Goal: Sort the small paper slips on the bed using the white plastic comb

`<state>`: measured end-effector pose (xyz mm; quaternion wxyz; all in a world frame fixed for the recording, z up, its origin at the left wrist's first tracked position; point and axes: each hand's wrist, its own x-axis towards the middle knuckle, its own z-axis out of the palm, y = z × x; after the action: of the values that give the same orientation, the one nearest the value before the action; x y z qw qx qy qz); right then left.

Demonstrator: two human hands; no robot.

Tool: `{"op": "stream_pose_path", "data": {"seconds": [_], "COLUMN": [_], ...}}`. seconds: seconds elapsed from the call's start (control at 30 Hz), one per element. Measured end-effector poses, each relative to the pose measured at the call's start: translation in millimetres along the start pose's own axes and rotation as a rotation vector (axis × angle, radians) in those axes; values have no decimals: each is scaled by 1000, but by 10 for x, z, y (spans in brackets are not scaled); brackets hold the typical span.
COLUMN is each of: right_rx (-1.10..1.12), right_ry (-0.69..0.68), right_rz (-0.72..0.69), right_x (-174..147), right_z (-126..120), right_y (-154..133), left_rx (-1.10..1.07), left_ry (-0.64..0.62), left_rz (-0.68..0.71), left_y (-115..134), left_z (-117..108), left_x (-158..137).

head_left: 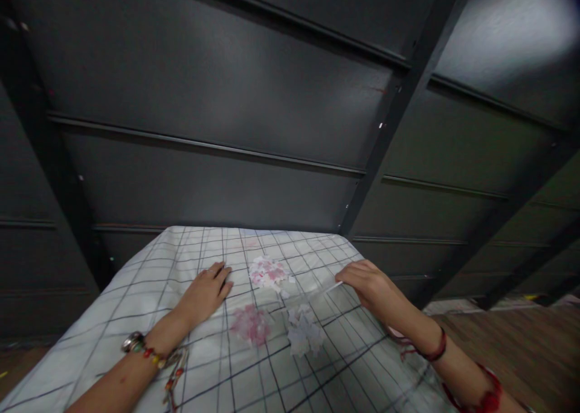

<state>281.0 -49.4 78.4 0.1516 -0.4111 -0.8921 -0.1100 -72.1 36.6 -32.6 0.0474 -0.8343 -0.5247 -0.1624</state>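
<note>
Right hand [365, 281] is pinching blurred white stick [334, 286] at right; left hand [206, 293], fingers spread, is resting empty on checked cloth [217, 383]. Pink-white pieces [268, 272] far, pink pieces [251, 325] near left, white pieces [305, 333] near right already lying grouped; what's left isn't showing.

A blurred, thin whitish stick [334, 287] slants just beyond the white flaky heap [306, 333]; left of it sits a pink heap [251, 325], farther left-back a pink-and-white heap [268, 272].
</note>
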Motion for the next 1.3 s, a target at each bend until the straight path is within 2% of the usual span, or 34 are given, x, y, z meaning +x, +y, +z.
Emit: {"op": "stream_pose_path", "data": {"seconds": [0.2,0.33,0.53,0.73,0.87,1.07,1.3], "right_rx": [-70,-106,-83,-115,-119,-68,-117], "right_ry": [93,67,-31,63,54,1,75], "right_rz": [14,-14,28,25,-8,21,2], "right_x": [46,107,-3,62,106,8,75], "right_z": [5,60,-18,61,103,-34,89], "right_y": [-94,-134,-76,-86,-90,-85,-82], "left_rx": [-13,-8,-20,-27,-21,-27,7], "left_ry": [18,19,11,19,15,15,-2], "left_rz": [-3,1,5,8,9,8,12], "left_y": [-9,-7,12,31,18,1,29], "left_z": [25,11,-26,-58,-48,-14,-52], "left_x": [1,1,1,-6,-3,-2,0]}}
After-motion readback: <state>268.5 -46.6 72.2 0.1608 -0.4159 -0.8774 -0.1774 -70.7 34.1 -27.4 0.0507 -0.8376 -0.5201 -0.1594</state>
